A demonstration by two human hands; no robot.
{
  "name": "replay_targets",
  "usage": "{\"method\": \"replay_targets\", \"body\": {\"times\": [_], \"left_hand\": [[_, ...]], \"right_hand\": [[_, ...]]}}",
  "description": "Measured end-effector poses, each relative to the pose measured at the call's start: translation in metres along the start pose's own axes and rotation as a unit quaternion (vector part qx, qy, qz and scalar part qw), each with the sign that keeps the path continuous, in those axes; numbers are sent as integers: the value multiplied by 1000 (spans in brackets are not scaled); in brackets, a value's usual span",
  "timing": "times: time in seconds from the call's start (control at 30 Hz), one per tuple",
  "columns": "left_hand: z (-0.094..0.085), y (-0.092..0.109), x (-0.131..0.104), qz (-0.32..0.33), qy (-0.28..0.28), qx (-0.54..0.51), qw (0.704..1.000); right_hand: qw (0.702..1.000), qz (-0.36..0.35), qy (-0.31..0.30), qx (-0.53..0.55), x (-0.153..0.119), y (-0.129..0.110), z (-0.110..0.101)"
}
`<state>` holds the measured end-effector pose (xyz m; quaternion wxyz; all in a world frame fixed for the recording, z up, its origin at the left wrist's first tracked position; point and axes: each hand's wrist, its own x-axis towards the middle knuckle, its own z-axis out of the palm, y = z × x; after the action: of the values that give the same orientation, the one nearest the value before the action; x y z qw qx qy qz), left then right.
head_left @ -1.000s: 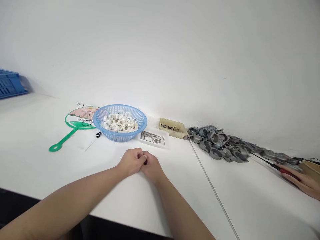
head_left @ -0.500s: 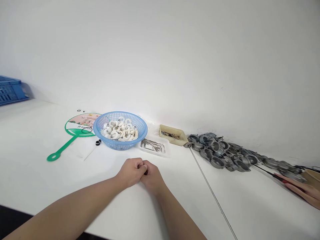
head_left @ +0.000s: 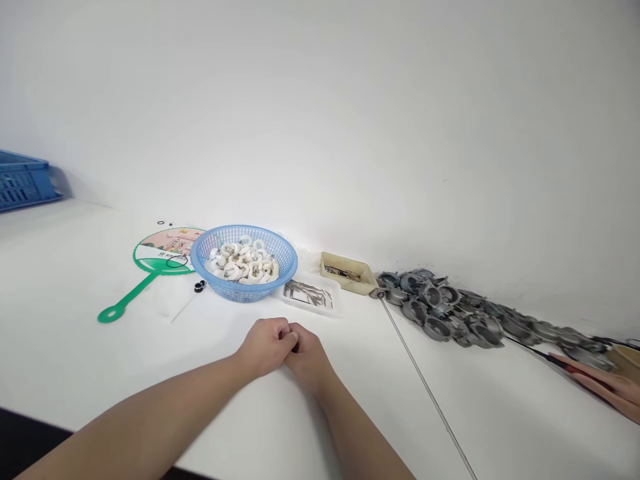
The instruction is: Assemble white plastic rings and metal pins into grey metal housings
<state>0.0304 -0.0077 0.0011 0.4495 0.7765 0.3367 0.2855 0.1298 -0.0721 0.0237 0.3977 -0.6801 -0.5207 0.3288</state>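
My left hand [head_left: 265, 348] and my right hand [head_left: 309, 360] rest together on the white table [head_left: 240, 427], fingers curled and touching each other. Whatever lies inside the fingers, if anything, is hidden. Just beyond them is a shallow clear plastic tray [head_left: 336, 303] with thin dark metal pins. A blue plastic basket [head_left: 245, 293] full of white ring-shaped parts [head_left: 245, 260] stands behind my left hand. Farther right, a cream-coloured box [head_left: 357, 287] holds a few small metal pieces.
A green-handled fan [head_left: 130, 299] lies left of the basket, near a small black ring part [head_left: 199, 287]. Grey metal castings [head_left: 440, 307] are heaped along the wall. Another person's hand [head_left: 615, 387] holds a red-and-black tool at right. A blue crate [head_left: 30, 180] sits far left.
The whole view has shifted very slightly. My hands keep the same clasped pose.
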Motion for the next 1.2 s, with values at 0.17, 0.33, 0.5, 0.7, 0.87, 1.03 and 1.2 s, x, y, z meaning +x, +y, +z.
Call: {"method": "replay_targets", "body": {"times": [0.17, 0.33, 0.5, 0.7, 0.87, 1.03, 1.2], "left_hand": [[-1, 1, 0, 4, -6, 5, 1000], [-3, 1, 0, 6, -12, 2, 1000], [-2, -1, 0, 13, -5, 7, 1000], [-4, -2, 1, 23, -10, 11, 1000], [-6, 2, -1, 15, -12, 3, 1000], [-5, 2, -2, 14, -17, -10, 1000], [-3, -2, 0, 24, -26, -14, 999]], "right_hand": [[1000, -6, -2, 0, 2, 3, -1], [1000, -10, -7, -10, 3, 5, -2], [1000, -19, -11, -13, 4, 9, -2], [999, -38, 1, -35, 5, 18, -1], [998, -41, -8, -37, 6, 24, -1], [998, -56, -6, -36, 5, 26, -1], [997, -52, 6, -47, 3, 22, -3]]}}
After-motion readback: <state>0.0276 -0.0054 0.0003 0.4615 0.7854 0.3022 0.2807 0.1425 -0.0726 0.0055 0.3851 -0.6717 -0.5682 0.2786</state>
